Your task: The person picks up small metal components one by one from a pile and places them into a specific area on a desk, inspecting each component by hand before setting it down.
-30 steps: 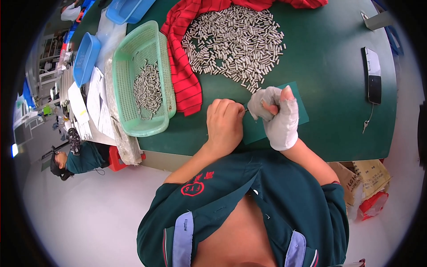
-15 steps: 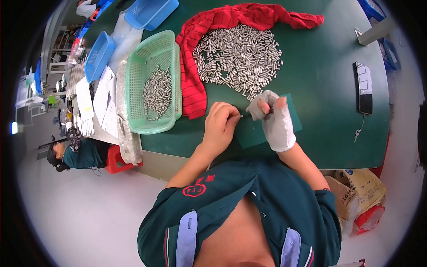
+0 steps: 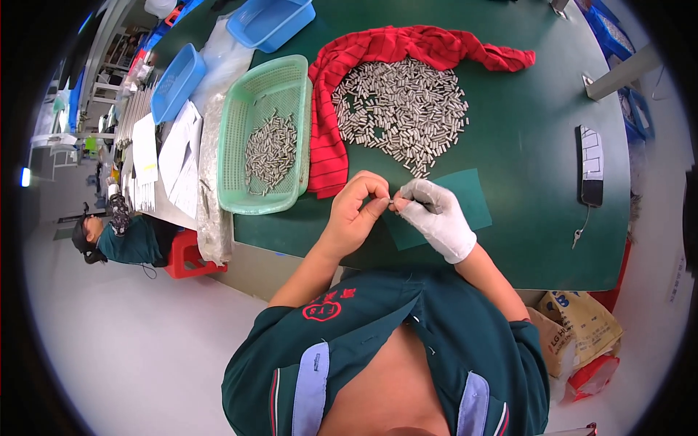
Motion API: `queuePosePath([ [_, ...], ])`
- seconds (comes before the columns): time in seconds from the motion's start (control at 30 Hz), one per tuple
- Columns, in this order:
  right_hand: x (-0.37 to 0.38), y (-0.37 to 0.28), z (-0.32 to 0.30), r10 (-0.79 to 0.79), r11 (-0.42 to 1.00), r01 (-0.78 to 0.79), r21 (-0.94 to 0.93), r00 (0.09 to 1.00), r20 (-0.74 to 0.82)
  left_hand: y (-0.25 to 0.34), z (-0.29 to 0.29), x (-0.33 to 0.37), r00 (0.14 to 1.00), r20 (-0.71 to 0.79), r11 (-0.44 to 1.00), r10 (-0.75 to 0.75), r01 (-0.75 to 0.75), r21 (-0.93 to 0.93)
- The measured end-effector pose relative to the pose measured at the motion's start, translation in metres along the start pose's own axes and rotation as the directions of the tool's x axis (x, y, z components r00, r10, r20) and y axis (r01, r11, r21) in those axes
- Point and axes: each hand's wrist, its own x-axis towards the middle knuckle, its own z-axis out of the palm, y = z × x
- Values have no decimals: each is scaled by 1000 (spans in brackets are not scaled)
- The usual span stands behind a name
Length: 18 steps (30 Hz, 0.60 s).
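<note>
A dark green surface (image 3: pixel 538 225) carries a pale green perforated plastic basket (image 3: pixel 226 163), left of a heap of small silver metal cylinders (image 3: pixel 411 112). A red dark-striped cloth (image 3: pixel 331 156) curves round the heap's left and far sides. On the heap's near side, the bare left hand (image 3: pixel 354 216) and white-gloved right hand (image 3: pixel 441 220) angle inward, fingers curled, both pinching one tiny metal piece (image 3: pixel 390 203) between their touching fingertips.
</note>
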Motion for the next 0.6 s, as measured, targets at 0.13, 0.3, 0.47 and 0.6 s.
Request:
queuePosePath([
  [0.13,0,0,4,-21,999,23,46,999,-46,4,1,1,1000,-10,999,16,-15,35],
  [0.3,1,5,5,-62,996,65,54,997,-55,5,1,1,999,-24,999,21,-20,45],
  [0.47,-2,-3,4,-33,999,34,2,998,-46,16,-16,1,970,-232,974,77,-23,225],
  [0.6,-15,-12,-3,-110,994,110,1,990,-88,35,-77,5,804,-480,634,350,175,754],
])
